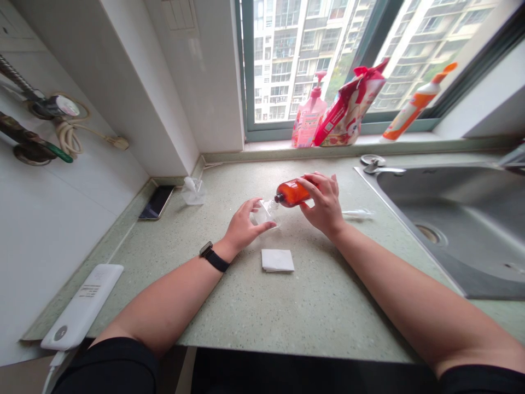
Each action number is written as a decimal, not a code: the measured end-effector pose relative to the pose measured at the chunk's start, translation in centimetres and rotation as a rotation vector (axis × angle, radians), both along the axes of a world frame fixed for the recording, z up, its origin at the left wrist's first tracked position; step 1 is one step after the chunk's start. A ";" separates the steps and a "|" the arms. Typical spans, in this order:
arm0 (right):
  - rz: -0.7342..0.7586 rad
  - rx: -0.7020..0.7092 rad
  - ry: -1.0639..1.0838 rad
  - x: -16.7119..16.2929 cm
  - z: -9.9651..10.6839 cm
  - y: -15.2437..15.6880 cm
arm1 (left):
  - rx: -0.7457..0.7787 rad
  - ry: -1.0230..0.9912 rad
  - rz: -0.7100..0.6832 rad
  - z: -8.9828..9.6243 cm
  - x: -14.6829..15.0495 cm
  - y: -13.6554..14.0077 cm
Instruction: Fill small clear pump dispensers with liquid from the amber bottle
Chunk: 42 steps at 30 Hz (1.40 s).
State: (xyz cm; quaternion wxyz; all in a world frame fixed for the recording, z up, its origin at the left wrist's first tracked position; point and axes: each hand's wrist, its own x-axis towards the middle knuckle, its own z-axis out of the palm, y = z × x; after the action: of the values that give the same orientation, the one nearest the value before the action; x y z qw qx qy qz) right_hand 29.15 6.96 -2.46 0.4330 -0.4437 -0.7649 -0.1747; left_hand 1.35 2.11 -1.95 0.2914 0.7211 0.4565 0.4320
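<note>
My right hand [323, 201] is wrapped round an orange-red bottle [293, 193], tipped on its side with its dark neck pointing left. The bottle's mouth is at the rim of a small clear plastic cup [267, 214]. Around that cup my left hand [243, 223] is closed, fingers behind and thumb in front, tilting it a little toward the bottle. Whether liquid is flowing is too small to tell. A folded white tissue [278, 260] lies on the counter just in front of the cup.
A phone [157, 202] and a clear plastic container [193, 191] are at the back left, a white power bank [83, 306] at the left edge. A clear-wrapped item [358, 214] lies near the steel sink [463, 219]. A pink pump bottle [309, 117] stands on the sill.
</note>
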 end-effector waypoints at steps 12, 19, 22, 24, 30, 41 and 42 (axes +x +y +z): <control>-0.005 -0.015 -0.006 0.1 0.0 0.0 | -0.002 -0.023 -0.013 -0.1 0.0 0.1; -0.011 -0.040 -0.010 0.0 0.1 -0.1 | 0.000 -0.018 -0.015 -0.1 0.0 0.0; -0.011 -0.041 -0.012 0.0 0.1 -0.2 | -0.005 -0.012 -0.018 0.1 0.0 0.0; -0.006 -0.029 -0.009 0.0 0.1 -0.1 | -0.008 -0.012 -0.018 0.1 0.0 -0.1; -0.002 -0.013 -0.006 -0.1 0.2 -0.2 | -0.005 -0.014 -0.019 0.2 0.1 -0.1; 0.004 -0.006 -0.001 0.0 0.3 -0.2 | -0.008 -0.013 -0.034 0.2 -0.1 -0.1; 0.004 -0.003 0.000 0.0 0.3 -0.2 | -0.009 -0.013 -0.036 0.2 -0.1 -0.1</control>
State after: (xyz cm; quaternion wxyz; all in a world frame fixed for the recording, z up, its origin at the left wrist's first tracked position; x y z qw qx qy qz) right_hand 29.13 6.77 -2.18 0.4327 -0.4427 -0.7661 -0.1728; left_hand 1.28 1.99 -1.73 0.3054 0.7252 0.4432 0.4294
